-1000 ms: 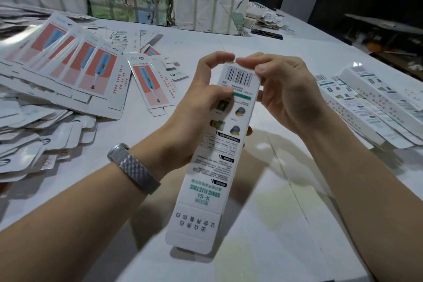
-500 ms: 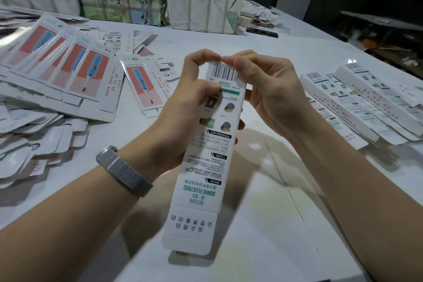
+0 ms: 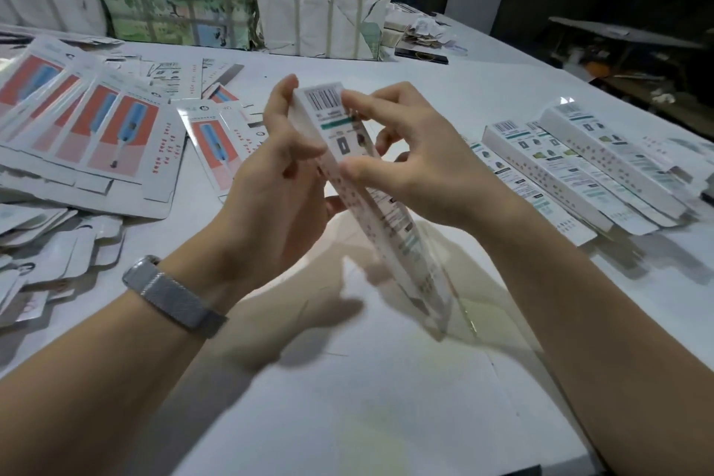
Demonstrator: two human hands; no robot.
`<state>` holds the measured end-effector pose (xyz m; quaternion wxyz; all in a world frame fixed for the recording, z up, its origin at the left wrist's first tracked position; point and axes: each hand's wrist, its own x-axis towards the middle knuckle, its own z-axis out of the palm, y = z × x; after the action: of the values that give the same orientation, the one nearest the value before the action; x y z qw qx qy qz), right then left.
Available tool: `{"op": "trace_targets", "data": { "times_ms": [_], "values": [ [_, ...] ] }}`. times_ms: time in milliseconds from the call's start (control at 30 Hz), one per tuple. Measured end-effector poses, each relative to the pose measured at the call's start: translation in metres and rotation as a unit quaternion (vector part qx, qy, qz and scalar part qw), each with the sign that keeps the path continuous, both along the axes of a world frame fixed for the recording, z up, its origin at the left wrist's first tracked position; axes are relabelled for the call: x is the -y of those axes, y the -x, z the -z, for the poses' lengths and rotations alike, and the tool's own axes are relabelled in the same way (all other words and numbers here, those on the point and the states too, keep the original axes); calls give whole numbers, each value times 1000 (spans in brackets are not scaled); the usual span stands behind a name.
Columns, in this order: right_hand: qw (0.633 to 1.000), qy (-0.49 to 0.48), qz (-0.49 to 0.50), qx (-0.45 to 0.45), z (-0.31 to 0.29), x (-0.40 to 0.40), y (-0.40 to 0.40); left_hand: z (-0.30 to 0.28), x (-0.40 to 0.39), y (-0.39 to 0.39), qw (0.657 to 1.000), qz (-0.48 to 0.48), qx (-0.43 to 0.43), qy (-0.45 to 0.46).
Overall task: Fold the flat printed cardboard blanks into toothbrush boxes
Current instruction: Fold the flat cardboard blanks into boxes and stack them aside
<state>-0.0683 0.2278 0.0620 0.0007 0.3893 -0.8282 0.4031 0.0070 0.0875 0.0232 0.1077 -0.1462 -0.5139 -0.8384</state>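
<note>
Far left on the desk (image 3: 386, 398) lie the flat printed blanks (image 3: 89, 127). The left hand (image 3: 278, 182) has its grip closed on the left edge of the half-formed toothbrush box (image 3: 347, 151), held above the desk centre. Its long axis runs from the far barcode end between both hands down toward the near right. The right hand (image 3: 417, 166) pinches the opposite edge, equally near; folded boxes (image 3: 579, 166) lie right.

The box (image 3: 371, 201) is motion-blurred toward its lower end at frame centre. The right hand (image 3: 417, 170) hides part of its print. The flat cards (image 3: 89, 127) run off the left edge.
</note>
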Motion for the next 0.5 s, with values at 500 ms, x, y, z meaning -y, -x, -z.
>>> {"op": "trace_targets", "data": {
  "times_ms": [500],
  "values": [
    [905, -94, 403, -101, -31, -99, 71, 8, 25, 15, 977, -165, 70, 118]
  ]
}}
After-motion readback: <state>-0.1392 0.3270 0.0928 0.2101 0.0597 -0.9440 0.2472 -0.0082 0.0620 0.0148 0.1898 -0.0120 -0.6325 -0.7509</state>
